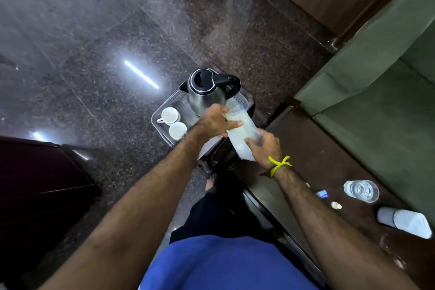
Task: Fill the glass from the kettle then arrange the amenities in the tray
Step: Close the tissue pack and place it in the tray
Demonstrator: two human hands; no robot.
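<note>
- Above the near right corner of the tray [160, 110], a translucent white plastic container [244, 132] lies tilted, gripped at both ends.
- Left hand [215, 122] curls its fingers around the container's far end; right hand [264, 146], with a yellow wrist thread [279, 165], grips the near end.
- Steel kettle [207, 92] with black lid and handle stands in the tray, just behind the left hand.
- Two white cups [174, 122] sit side by side at the tray's left side.
- Glass [361, 190] of water stands well apart on the dark wooden table [294, 181], near a white packet [404, 221] and small sachets.
- Polished speckled stone floor [94, 54]; green sofa [376, 77] at right.
</note>
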